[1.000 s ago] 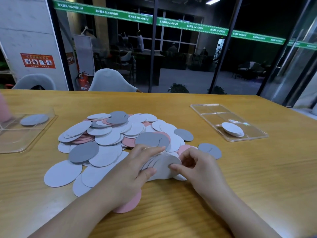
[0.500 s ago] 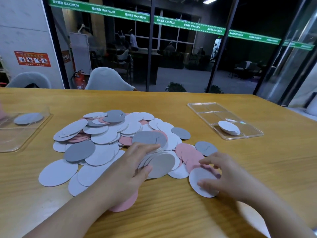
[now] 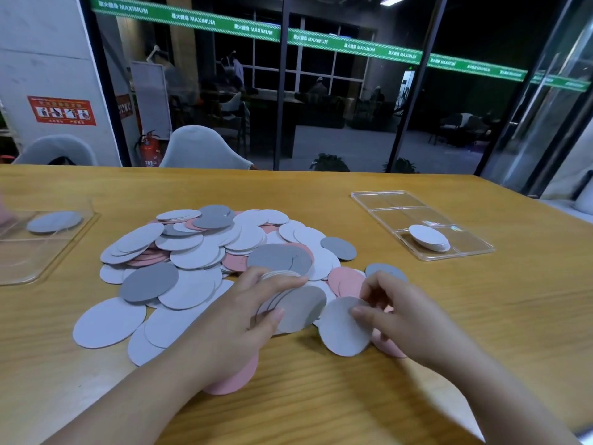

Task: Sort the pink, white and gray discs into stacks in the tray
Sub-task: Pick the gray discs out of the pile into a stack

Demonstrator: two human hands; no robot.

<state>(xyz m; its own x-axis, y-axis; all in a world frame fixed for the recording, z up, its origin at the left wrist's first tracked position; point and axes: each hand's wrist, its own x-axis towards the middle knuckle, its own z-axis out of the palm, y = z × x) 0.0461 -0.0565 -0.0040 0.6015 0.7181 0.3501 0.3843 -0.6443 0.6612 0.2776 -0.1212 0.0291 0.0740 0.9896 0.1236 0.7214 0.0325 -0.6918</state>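
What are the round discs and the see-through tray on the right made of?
The discs look like thin card or foam sheet: flat, matte, no shine, and they overlap flatly; which one is unclear. The tray looks like clear hard plastic: you see the table through it and its edges glint.

One camera only, on my head — it looks forward and down across the wooden table [image 3: 321, 396], close above my left hand [image 3: 231, 329] and right hand [image 3: 398, 313], with the glass wall [image 3: 337, 101] beyond — wide-angled, edges bowed.
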